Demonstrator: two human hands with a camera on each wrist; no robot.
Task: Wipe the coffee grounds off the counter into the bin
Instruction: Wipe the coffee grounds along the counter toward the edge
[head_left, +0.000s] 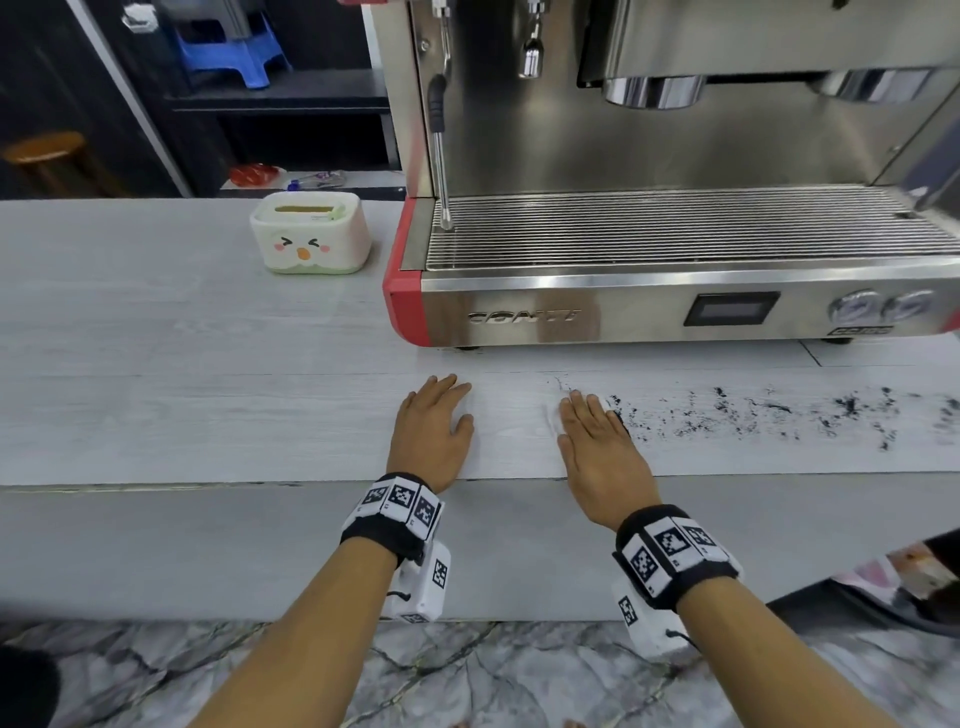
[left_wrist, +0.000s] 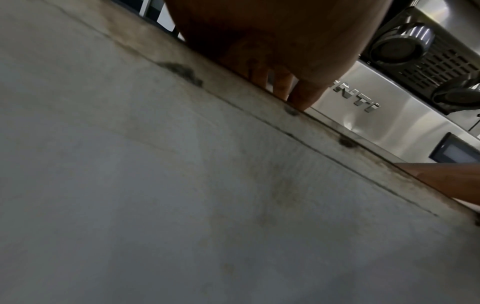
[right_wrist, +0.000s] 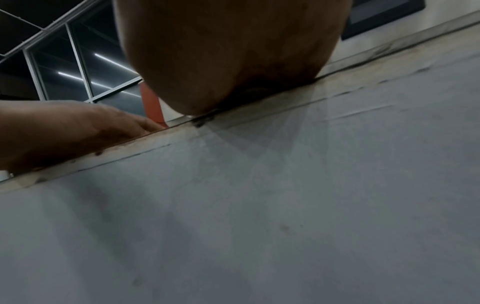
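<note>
Dark coffee grounds (head_left: 753, 415) lie scattered along the pale counter (head_left: 182, 364), from beside my right hand out to the right edge of the head view. My right hand (head_left: 589, 421) lies flat, fingers straight, on a thin white tissue (head_left: 552, 422) whose edge shows left of the fingers. My left hand (head_left: 439, 410) rests flat and open on the bare counter to the left, holding nothing. A small white bin with a duck face (head_left: 311, 234) stands at the back left, well away from both hands. The wrist views show only each palm (left_wrist: 272, 41) (right_wrist: 228, 61) over the counter's edge.
A steel espresso machine (head_left: 675, 306) with red corners fills the back right, its steam wand (head_left: 441, 171) hanging at the left side. The counter's front edge (head_left: 208, 486) runs under both wrists. A marble floor (head_left: 467, 675) lies below.
</note>
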